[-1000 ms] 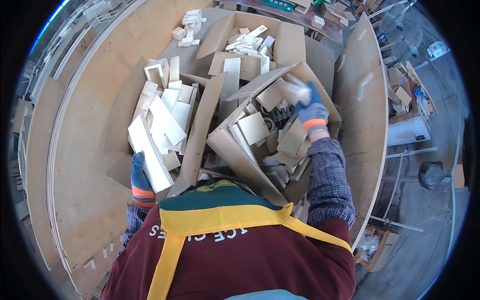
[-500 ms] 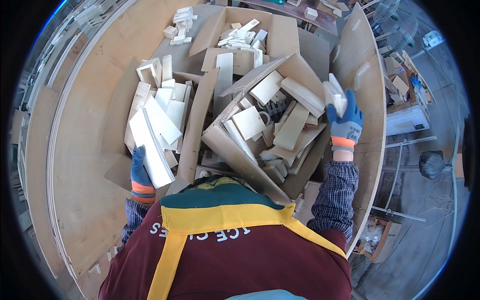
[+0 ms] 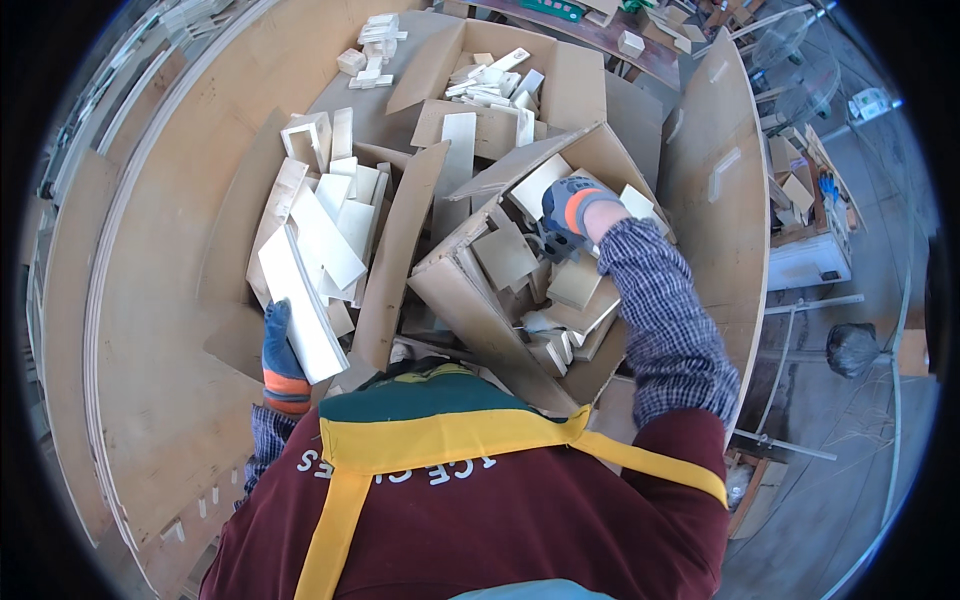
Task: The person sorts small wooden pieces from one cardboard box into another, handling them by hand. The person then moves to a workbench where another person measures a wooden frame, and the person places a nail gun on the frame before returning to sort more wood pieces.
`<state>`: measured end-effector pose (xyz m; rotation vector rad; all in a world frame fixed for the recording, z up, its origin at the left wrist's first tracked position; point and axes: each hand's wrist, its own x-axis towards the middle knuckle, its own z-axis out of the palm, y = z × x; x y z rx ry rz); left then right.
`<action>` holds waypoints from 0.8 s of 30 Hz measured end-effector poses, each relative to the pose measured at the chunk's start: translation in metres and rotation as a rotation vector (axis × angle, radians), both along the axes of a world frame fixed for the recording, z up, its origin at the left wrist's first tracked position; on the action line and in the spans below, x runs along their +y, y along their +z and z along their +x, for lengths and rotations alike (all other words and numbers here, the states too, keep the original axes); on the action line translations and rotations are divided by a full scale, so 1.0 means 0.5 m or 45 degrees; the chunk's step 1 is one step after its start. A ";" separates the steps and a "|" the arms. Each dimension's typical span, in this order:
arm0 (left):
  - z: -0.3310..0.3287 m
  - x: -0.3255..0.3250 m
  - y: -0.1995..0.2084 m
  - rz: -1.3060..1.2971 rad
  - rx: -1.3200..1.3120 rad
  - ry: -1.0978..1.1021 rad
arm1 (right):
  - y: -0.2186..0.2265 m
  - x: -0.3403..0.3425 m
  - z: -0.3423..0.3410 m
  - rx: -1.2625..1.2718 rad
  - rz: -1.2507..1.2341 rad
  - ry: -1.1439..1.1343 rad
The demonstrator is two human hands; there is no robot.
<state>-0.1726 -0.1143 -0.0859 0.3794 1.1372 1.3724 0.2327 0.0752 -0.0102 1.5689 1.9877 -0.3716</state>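
My left hand (image 3: 278, 345), in a blue and orange glove, is closed on the lower side of a long pale wooden board (image 3: 300, 305). That board leans over a cardboard box (image 3: 385, 290) packed with pale wood offcuts (image 3: 325, 235). My right hand (image 3: 568, 208), gloved in grey-blue and orange, reaches down into a second cardboard box (image 3: 490, 325), among wood blocks. Its fingertips are mostly hidden, so what it grips, if anything, does not show. Beside the right wrist lies a white wood piece (image 3: 640, 205). A square wood block (image 3: 503, 255) lies left of that hand.
Farther off is a third cardboard box (image 3: 575, 90) with small offcuts. Stacked wood pieces (image 3: 378, 45) sit left of it. Curved-looking plywood walls (image 3: 190, 270) stand left and right (image 3: 715, 230). A black bag (image 3: 850, 348) is on the floor at right.
My right hand has moved left from the right wall into the middle box. The white wood pieces it held no longer show in it. My left hand keeps the board nearly still.
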 end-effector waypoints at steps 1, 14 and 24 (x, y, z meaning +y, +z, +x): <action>-0.006 -0.004 -0.004 -0.023 0.058 0.039 | 0.009 0.010 0.000 0.019 0.013 0.045; -0.061 -0.040 -0.078 -0.064 -0.105 0.222 | -0.146 0.098 0.009 -0.451 -0.473 1.231; -0.096 -0.048 -0.110 -0.107 -0.130 0.252 | -0.205 0.108 0.008 -0.017 0.114 -0.224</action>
